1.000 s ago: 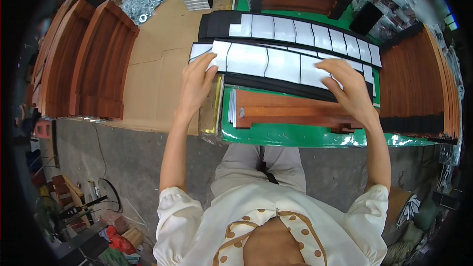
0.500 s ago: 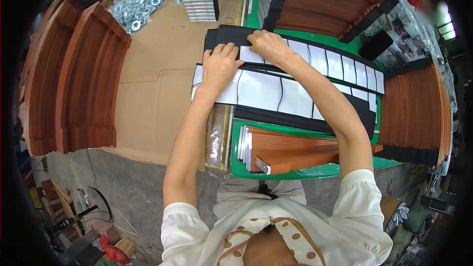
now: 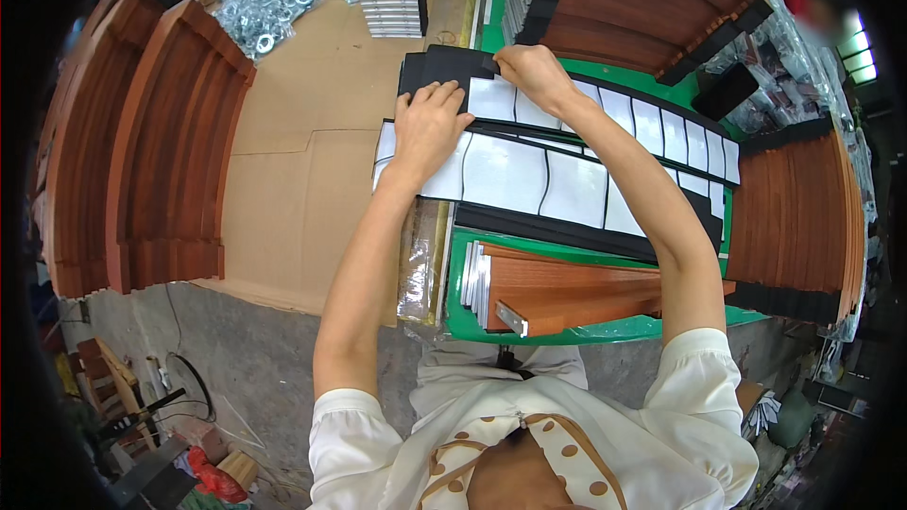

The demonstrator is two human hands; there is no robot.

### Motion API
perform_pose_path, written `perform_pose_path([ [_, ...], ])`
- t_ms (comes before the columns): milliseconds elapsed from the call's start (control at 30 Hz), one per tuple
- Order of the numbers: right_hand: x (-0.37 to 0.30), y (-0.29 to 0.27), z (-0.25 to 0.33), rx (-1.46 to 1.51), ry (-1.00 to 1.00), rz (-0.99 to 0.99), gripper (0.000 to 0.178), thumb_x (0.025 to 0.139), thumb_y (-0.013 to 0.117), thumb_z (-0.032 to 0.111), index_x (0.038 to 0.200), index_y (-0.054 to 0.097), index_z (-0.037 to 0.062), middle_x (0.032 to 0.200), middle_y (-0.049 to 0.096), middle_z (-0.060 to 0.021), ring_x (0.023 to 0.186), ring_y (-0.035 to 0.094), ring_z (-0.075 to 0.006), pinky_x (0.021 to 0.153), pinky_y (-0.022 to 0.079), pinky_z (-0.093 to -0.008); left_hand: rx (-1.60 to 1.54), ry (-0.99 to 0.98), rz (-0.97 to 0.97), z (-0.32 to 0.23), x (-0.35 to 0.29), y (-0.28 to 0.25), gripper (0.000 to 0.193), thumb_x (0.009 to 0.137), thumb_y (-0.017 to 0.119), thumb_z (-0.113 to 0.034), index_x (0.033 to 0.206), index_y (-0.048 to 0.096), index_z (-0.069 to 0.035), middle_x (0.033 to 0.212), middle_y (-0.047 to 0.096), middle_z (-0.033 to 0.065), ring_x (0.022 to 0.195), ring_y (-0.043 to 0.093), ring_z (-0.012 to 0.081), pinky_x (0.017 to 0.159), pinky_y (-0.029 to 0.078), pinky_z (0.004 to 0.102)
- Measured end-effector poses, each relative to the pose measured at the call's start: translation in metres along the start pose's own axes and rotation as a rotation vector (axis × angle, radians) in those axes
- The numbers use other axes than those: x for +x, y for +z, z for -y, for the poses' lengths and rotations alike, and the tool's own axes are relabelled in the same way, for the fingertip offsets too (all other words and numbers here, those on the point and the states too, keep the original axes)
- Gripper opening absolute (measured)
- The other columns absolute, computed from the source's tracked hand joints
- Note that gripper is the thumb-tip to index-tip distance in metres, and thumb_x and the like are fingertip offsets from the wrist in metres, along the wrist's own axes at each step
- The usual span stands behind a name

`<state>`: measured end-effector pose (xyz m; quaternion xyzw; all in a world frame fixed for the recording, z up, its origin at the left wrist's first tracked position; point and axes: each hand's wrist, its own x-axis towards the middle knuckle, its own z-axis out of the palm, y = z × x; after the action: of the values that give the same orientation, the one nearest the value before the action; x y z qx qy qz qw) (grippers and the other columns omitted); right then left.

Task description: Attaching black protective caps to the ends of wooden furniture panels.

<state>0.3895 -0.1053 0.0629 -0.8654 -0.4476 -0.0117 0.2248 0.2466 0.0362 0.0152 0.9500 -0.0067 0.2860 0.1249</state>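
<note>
Long black strips faced with white panels, parted by thin dark curved lines, lie across the bench. My left hand rests with fingers spread on the left end of the far strip, its wrist over the near white-faced strip. Beyond it, my right hand pinches a small dark flap at the edge of a black piece where it meets the white panels. Whether that flap is part of the black piece I cannot tell. More black strips lie under the near one.
Brown wood-look slats lie near me on the green bench surface. Brown panels stand stacked at left, far right and right. Bagged metal rings sit on cardboard at the far left.
My right hand has shifted slightly right and away from me, and a dark flap now shows lifted at its fingertips. My left hand keeps its place on the strip.
</note>
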Motion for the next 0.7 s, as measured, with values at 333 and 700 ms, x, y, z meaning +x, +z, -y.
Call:
perform_pose_path([
  [333, -0.097, -0.08, 0.089, -0.002, -0.436, -0.307, 0.019, 0.074, 0.061, -0.002, 0.093, 0.06, -0.0007, 0.076, 0.058, -0.0134, 0.069, 0.06, -0.0281, 0.06, 0.049, -0.0357, -1.127, -0.555, 0.155, -0.085, 0.007, -0.123, 0.034, 0.092, 0.055, -0.034, 0.077, 0.062, -0.004, 0.069, 0.06, 0.0018, 0.06, 0.054, 0.0063, 0.054, 0.038, 0.0195],
  [700, -0.192, -0.124, 0.128, -0.373, -0.679, -0.633, 0.025, 0.06, 0.061, 0.003, 0.084, 0.058, 0.0004, 0.07, 0.05, -0.003, 0.062, 0.053, -0.0158, 0.053, 0.048, -0.0253, -1.329, -0.609, 0.358, -0.162, -0.028, -0.19, 0.02, 0.088, 0.063, -0.025, 0.084, 0.063, -0.005, 0.071, 0.062, 0.0022, 0.06, 0.054, 0.0039, 0.056, 0.044, 0.0175],
])
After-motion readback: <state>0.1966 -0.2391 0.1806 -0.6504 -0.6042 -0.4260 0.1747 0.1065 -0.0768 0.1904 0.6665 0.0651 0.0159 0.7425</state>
